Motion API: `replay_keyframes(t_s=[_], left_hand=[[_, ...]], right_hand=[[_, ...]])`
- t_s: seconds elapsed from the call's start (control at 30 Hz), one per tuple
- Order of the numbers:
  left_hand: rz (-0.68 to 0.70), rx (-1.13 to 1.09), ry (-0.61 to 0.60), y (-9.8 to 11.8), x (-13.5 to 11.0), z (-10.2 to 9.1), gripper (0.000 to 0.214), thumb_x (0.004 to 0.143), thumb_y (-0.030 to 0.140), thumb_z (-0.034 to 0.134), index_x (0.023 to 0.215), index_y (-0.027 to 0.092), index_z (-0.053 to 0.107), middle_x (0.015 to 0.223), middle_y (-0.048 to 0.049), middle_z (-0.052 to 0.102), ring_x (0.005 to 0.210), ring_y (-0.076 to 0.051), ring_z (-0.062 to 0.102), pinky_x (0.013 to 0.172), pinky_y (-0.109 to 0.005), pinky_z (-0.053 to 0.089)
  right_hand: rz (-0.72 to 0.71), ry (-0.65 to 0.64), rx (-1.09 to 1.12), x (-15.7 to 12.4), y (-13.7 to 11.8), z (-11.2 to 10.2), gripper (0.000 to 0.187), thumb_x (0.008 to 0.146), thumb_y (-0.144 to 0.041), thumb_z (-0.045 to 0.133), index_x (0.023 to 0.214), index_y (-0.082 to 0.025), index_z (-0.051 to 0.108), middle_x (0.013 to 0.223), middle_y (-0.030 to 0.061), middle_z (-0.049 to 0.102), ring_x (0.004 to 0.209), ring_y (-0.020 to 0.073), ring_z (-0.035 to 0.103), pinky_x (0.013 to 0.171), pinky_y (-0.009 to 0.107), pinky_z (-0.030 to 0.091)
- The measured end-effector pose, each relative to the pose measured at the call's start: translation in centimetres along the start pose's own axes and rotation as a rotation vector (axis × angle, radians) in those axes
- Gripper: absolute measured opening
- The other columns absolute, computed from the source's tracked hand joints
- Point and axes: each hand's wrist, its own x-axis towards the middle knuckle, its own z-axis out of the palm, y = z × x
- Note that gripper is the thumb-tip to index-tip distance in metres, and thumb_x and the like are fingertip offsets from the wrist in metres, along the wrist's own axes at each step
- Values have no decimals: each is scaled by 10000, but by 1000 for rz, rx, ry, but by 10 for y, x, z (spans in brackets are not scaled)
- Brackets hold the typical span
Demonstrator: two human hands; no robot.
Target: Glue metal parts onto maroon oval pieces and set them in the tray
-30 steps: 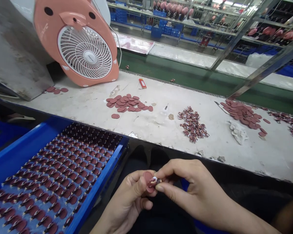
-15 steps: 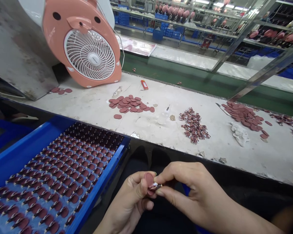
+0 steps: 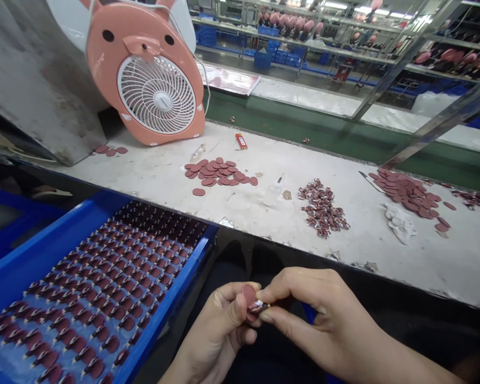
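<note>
Reddish disc (image 3: 248, 295), pinched in the left hand (image 3: 223, 326) near the bench (image 3: 264, 218), met a small figure (image 3: 258, 305) in the right hand's (image 3: 324, 314) narrow pinch, apparently for joining, next calling for steady alignment.

The fan (image 3: 154, 90) is glossy plastic; the discs (image 3: 224, 181) seem matt.

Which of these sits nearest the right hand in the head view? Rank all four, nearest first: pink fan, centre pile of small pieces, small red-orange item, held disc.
From the right hand:
1. Held disc: in the left hand.
2. Centre pile of small pieces: on the table ahead.
3. Small red-orange item: farther back, leftward.
4. Pink fan: back and far left.
</note>
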Motion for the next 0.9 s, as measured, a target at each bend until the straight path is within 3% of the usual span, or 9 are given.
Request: replay_keyframes(t_s=[0.9], left_hand=[[-14, 0, 13, 1, -2, 0, 265, 585, 324, 805, 754, 144, 710, 631, 15, 587, 537, -44, 524, 468, -119, 480]], right_hand=[[-2, 5, -18, -3, 0, 3, 89, 829, -146, 594, 886, -193, 643, 809, -11, 675, 730, 91, 624, 680, 178, 469]])
